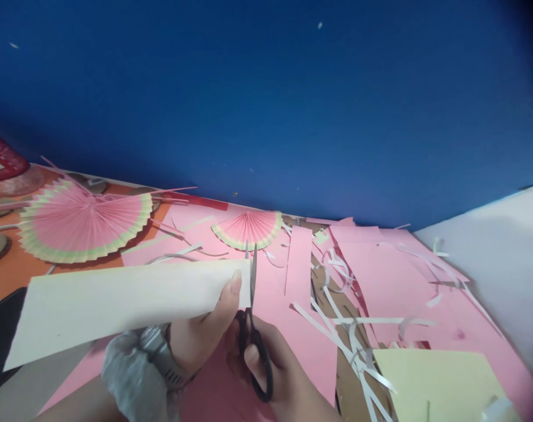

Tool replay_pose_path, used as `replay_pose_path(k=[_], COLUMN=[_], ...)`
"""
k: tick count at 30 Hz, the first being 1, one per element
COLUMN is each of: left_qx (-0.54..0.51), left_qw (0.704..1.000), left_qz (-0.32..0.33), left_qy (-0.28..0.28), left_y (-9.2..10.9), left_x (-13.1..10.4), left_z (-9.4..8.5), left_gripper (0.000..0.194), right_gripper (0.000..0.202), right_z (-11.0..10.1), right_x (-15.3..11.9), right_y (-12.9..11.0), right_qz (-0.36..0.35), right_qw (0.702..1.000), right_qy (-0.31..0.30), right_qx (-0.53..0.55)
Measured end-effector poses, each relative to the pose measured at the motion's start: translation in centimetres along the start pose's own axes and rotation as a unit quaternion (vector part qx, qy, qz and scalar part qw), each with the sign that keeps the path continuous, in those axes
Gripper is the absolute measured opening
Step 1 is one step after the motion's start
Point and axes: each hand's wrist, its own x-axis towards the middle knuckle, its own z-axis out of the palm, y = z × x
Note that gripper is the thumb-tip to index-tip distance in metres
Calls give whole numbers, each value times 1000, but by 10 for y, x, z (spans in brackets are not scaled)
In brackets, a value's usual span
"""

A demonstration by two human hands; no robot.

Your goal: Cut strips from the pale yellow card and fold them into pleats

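My left hand (211, 328) pinches a long strip of pale cream paper (126, 296) near its right end, thumb on top and fingers hidden underneath. In my right hand (275, 363) is a pair of black-handled scissors (263, 369), with my thumb and fingers in the loops. Their blades point away from me and stand slightly apart at the strip's right edge. Behind the blades lies a small pleated paper fan (249, 230) in pink with a yellow-green rim. A larger fan (88, 220) of the same kind sits at the left.
Pink paper sheets (398, 264) cover much of the table, with thin white paper strips (354, 351) scattered over the right side. A pale yellow sheet (437, 381) lies at front right. A red-labelled bottle (5, 158) stands far left. The blue wall (266, 105) bounds the back.
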Motion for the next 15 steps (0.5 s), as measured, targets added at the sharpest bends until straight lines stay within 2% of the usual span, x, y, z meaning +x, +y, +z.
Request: replay_pose_path(k=[3,8,15], left_qx=[3,14,3], left_qw=[998,996,994], left_qz=[60,84,112], left_qy=[-26,-14,19], left_y=[5,9,0], left_x=[2,4,2], left_z=[-2,-3,3], left_gripper=[7,13,12], right_gripper=[61,62,67], right_z=[1,2,1], right_x=[-2,-3,-4], right_y=[0,1,0], right_qz=[9,26,46], right_qw=[1000,999,998], right_qy=[16,20,30], right_qx=[-5,-17,-16])
